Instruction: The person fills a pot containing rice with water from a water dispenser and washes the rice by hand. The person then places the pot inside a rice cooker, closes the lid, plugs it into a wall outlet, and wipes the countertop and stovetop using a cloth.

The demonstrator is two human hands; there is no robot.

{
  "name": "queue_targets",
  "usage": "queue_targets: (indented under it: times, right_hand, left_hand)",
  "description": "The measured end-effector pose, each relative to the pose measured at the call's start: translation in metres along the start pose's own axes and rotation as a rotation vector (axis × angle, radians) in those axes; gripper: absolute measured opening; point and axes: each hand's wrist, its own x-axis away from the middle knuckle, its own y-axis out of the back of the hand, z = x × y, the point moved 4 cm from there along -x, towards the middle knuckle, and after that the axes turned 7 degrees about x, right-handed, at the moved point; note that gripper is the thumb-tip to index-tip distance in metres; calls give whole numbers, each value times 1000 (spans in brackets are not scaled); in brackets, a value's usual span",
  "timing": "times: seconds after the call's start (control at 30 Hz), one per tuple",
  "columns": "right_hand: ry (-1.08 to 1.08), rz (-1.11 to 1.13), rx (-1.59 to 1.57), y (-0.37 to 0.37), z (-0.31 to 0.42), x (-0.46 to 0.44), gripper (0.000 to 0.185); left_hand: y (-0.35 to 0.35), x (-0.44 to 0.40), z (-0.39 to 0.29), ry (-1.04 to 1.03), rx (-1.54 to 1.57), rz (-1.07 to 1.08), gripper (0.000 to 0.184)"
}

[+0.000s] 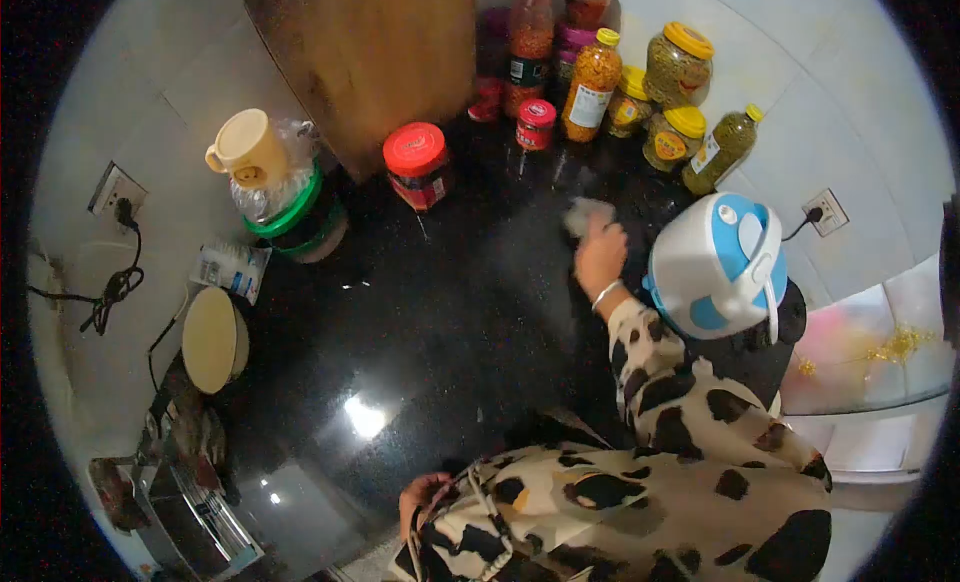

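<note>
My right hand (602, 254), with a bangle at the wrist, reaches far out over the black countertop (470, 302). Its fingers press a small pale cloth (588, 216) against the dark surface, in front of the jars. A white and blue rice cooker (700, 267) stands just right of that forearm. Close to my body, my left hand (422, 497) is at the counter's front edge beside the spotted sleeve; its fingers are mostly hidden.
Spice jars and bottles (592, 87) line the back wall. A red-lidded jar (416, 167) stands before a wooden board (375, 72). Leftward are a green-lidded tub (300, 222) with a cream mug (248, 150) on top, a cream bowl (212, 340) and a metal rack (205, 517).
</note>
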Motion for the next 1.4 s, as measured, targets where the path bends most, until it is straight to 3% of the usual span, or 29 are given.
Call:
queue_targets:
  times: [0.1, 0.17, 0.23, 0.27, 0.3, 0.33, 0.37, 0.43, 0.47, 0.5, 0.57, 0.6, 0.67, 0.73, 0.77, 0.83, 0.9, 0.93, 1.0, 1.03, 1.17, 1.3, 1.37, 1.4]
  right_hand:
    - [412, 103, -264, 71, 47, 86, 34]
    - [563, 192, -507, 103, 61, 136, 35]
    - [520, 369, -809, 125, 59, 159, 34]
    - [496, 374, -806, 122, 58, 167, 34]
    - [238, 624, -1147, 109, 54, 172, 33]
    - [-53, 861, -1478, 97, 50, 180, 32]
    - [-74, 853, -1478, 108, 45, 178, 32]
    - [-154, 998, -1762, 141, 34, 173, 31]
    - [88, 727, -1470, 129, 21, 175, 35]
    - [78, 720, -1468, 135, 8, 173, 35]
    - [281, 329, -1042, 171, -25, 160, 37]
    - [274, 326, -1036, 179, -42, 160, 37]
    - [54, 568, -969, 179, -81, 175, 42]
    - [102, 436, -846, 159, -119, 208, 36]
    - [29, 491, -813, 158, -129, 218, 30]
    - [-70, 565, -768, 153, -146, 238, 23]
    - [-97, 580, -756, 151, -161, 252, 21]
    - [-144, 642, -765, 154, -167, 256, 16]
    - [-189, 701, -777, 166, -174, 249, 13]
    - [-196, 622, -718, 179, -178, 239, 12]
    - [-200, 454, -609, 158, -211, 254, 13]
    - [-160, 418, -570, 134, -219, 273, 20]
    - [-98, 236, -430, 135, -213, 276, 24]
    - [-147, 320, -343, 125, -214, 285, 25]
  left_hand:
    - [-28, -8, -52, -139, -190, 95, 19]
    - [-42, -26, -60, -232, -294, 133, 23]
    - [-56, -54, -65, -298, -370, 279, 40]
    - [-72, -59, -75, -251, -283, 257, 50]
    - [-94, -65, -83, -204, -195, 234, 60]
    - [-112, -72, -94, -301, -245, 294, 65]
    - [-130, -78, -103, -402, -292, 355, 71]
    - [-168, -90, -103, -472, -82, 444, 61]
    - [-181, -94, -105, -466, -83, 455, 61]
    - [-194, -99, -109, -472, -118, 496, 52]
    - [-211, -118, -116, -475, -158, 547, 44]
    - [-216, -135, -117, -548, -209, 502, 37]
    - [-242, -140, -162, -741, -262, 473, 28]
    - [-272, -152, -206, -801, -122, 446, 27]
    - [-289, -152, -236, -1025, -254, 433, 30]
    - [-327, -174, -272, -1245, -430, 559, 49]
    - [-359, -228, -277, -1204, -785, 420, 74]
    - [-369, -256, -270, -1137, -936, 296, 76]
    - [-390, -299, -255, -1027, -1021, 303, 75]
    - [-399, -315, -249, -907, -1103, 308, 75]
    - [-443, -350, -220, -780, -1243, 333, 72]
    - [-474, -364, -206, -809, -1466, 276, 66]
    - [-490, -385, -209, -885, -1482, 313, 61]
    - [-497, -394, -213, -940, -1466, 266, 57]
